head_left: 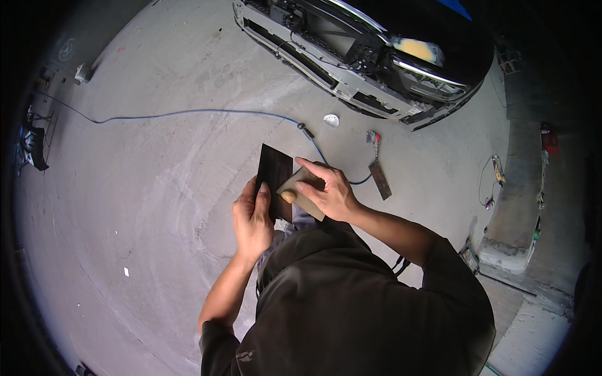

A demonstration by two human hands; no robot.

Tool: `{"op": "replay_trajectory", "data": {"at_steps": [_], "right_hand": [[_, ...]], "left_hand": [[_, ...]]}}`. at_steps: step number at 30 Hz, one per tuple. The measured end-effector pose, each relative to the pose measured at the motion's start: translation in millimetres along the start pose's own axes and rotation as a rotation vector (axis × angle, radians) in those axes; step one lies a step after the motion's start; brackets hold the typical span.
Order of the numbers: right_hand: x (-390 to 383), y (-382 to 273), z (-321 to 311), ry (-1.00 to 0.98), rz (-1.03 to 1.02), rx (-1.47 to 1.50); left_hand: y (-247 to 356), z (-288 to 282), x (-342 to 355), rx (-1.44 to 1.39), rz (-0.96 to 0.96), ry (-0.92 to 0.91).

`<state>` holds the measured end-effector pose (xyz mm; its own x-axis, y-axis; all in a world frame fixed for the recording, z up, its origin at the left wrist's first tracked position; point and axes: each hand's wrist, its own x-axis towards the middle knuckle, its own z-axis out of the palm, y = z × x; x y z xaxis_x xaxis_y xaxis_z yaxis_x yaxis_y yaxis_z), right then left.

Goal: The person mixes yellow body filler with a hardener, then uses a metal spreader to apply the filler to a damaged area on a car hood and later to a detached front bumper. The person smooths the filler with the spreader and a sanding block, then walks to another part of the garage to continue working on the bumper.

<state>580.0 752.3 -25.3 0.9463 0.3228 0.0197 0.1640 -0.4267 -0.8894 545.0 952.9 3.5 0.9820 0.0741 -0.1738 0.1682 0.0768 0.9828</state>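
Note:
Both of my hands are in front of my body. My left hand is closed on the edge of a dark flat rectangular plate, with the thumb along its face. My right hand grips a thin greyish putty spreader between thumb and fingers. Near the spreader's left edge sits a small tan lump of putty. The spreader overlaps the plate's right side from this view; whether the two touch, I cannot tell.
Ahead to the right stands a dark car with its front bumper frame exposed and a yellowish patch by the headlight. A blue air hose crosses the floor. A sander-like tool and a white lid-like disc lie near the car.

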Motion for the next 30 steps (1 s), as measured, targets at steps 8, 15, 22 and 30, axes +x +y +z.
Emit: {"op": "replay_trajectory", "data": {"at_steps": [8,15,22,30], "right_hand": [[153.1,-22.0,87.7,-0.478,0.097,0.368],[248.7,-106.2,145.1,-0.161,-0.904,0.246],[268.2,-141.9,202.6,-0.131,-1.145,0.061],[276.8,-168.2,271.9,-0.198,-1.055,-0.295]], "left_hand": [[-4.9,-138.3,80.4,-0.117,-0.021,0.474],[36.4,-193.1,103.9,-0.648,-0.106,0.544],[61.6,-269.0,99.4,-0.922,-0.045,0.293],[54.1,-387.8,69.7,-0.821,-0.200,0.265]]}}
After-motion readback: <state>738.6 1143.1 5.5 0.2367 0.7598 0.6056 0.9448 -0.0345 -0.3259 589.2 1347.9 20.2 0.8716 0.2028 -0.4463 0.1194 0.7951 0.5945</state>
